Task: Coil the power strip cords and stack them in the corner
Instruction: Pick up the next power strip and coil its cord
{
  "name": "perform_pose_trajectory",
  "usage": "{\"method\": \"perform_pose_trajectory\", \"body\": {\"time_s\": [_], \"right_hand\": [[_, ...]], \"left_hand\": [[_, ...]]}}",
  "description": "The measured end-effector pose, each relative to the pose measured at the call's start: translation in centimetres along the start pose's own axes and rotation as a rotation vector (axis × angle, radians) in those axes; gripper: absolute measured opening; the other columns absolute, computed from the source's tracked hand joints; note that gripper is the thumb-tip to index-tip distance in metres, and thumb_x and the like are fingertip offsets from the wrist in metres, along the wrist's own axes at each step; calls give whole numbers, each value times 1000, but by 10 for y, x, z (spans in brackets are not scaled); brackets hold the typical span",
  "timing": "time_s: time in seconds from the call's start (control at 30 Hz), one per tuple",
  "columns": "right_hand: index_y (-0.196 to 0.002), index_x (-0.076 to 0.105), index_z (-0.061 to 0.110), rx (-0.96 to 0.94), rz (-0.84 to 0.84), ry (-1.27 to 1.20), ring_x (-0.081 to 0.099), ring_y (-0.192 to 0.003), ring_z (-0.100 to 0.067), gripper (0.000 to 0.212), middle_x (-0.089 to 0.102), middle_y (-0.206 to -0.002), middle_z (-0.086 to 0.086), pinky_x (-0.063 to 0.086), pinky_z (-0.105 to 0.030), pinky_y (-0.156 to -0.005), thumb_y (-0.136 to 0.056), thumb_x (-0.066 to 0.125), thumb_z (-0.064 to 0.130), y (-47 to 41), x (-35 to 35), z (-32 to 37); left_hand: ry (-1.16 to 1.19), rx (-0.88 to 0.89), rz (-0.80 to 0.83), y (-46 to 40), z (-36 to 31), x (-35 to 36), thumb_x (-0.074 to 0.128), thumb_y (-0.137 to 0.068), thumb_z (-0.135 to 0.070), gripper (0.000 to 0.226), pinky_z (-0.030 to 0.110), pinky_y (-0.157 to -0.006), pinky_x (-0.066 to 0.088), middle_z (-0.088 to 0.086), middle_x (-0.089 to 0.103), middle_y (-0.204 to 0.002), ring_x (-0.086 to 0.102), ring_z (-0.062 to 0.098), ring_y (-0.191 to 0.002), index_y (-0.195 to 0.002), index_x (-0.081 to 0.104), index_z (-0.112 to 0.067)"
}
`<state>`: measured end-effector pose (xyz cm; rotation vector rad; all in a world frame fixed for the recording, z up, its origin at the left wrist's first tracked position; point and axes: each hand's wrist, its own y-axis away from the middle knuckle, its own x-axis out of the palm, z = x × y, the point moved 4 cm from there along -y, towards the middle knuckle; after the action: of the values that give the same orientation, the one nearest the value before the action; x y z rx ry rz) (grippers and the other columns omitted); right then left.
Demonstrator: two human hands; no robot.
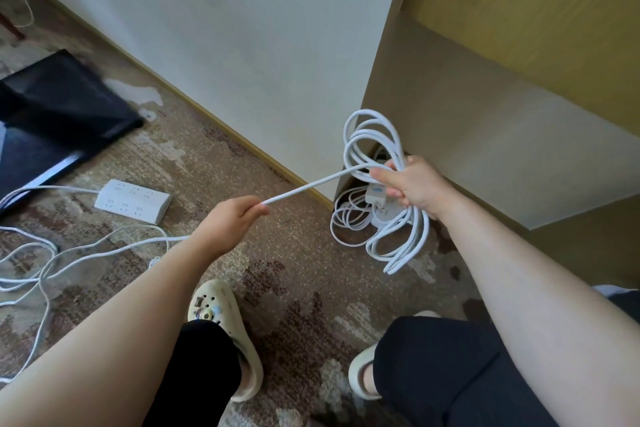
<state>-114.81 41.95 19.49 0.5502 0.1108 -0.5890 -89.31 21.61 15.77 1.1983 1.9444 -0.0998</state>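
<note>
Coiling a white power strip cord above the corner, one strip already stacked there.

Head view: the right hand (pixel 410 185) has its fingers clamped round a bundle of white round-cable loops (pixel 377 163) together with a white plastic power strip body (pixel 375 196), held above the coiled white strip on the floor in the far right corner (pixel 349 218). The left hand (pixel 235 215) pinches the taut straight run of the same cord (pixel 311 185), fingers together on it. Another white multi-socket power strip (pixel 133 204) lies on the patterned carpet (pixel 277 253) to the left, its cord loose. The cable looks light, springy and smooth, likely to uncoil; best gripped across all loops at once.
</note>
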Motion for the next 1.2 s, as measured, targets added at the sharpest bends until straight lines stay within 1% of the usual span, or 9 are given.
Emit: {"method": "perform_pose_trajectory", "body": {"time_s": [0.2,0.43,0.5,0.57,0.63,0.73,1.03,1.1,1.2], "right_hand": [[-91,62,12,37,-135,39,38,-36,-7,31,46,-50,6,33,-21,-38,-93,67,43,1,-19,-6],[-94,56,17,24,-235,-71,41,-41,-9,40,49,-50,7,34,-22,-39,-88,64,55,-4,-12,-5],[-91,56,18,10,-228,-96,40,-44,-11,38,48,-50,7,32,-23,-40,-85,65,55,-2,-13,-6],[-88,56,18,9,-214,-82,39,-45,-12,35,46,-53,5,31,-22,-39,-85,66,51,-1,-14,-9],[-88,57,17,31,-218,-53,41,-42,-10,31,45,-54,4,31,-23,-38,-89,66,47,-1,-18,-13],[-85,58,18,54,-259,-22,44,-38,-5,28,47,-54,5,32,-23,-38,-92,66,44,-1,-24,-14],[-94,60,16,48,-143,-34,41,-42,-8,29,47,-52,6,37,-21,-43,-90,68,44,-2,-3,-14],[-92,65,13,-1,-84,-87,41,-44,-9,29,48,-51,7,38,-21,-44,-87,73,40,-3,6,-11],[-93,67,9,-25,-36,-95,44,-44,-9,43,51,-51,5,40,-21,-45,-75,77,47,-3,22,-5]], "left_hand": [[-1,-120,-101,19,19,-24,43,-101,-32,32,33,-56,35,2,52,-64,49,23,-61,-79,64,-20],[388,225,-102,24,-116,-4,40,-95,-48,35,17,-42,33,-14,48,-54,37,3,-46,-82,64,-27],[274,63,-148,11,-104,7,39,-100,-36,33,20,-46,39,-11,61,-66,45,5,-48,-85,65,-23],[15,-152,-46,0,-74,17,37,-102,-28,35,28,-56,47,6,69,-88,57,16,-61,-94,67,-13],[-97,-206,-25,-6,-52,17,36,-102,-27,35,34,-61,48,10,68,-91,61,25,-71,-102,66,-10],[-103,-173,-146,-11,-35,3,41,-101,-31,25,35,-57,46,2,62,-78,58,21,-68,-102,61,-16],[56,-9,-155,-7,-71,23,47,-99,-22,20,23,-44,33,-7,58,-62,45,10,-48,-98,67,-20],[73,76,-132,0,-96,39,47,-99,-24,22,23,-45,37,-9,62,-67,47,5,-48,-103,69,-18],[42,177,-119,10,-127,61,46,-100,-25,26,37,-58,51,1,68,-73,58,16,-59,-95,68,-13]]}}
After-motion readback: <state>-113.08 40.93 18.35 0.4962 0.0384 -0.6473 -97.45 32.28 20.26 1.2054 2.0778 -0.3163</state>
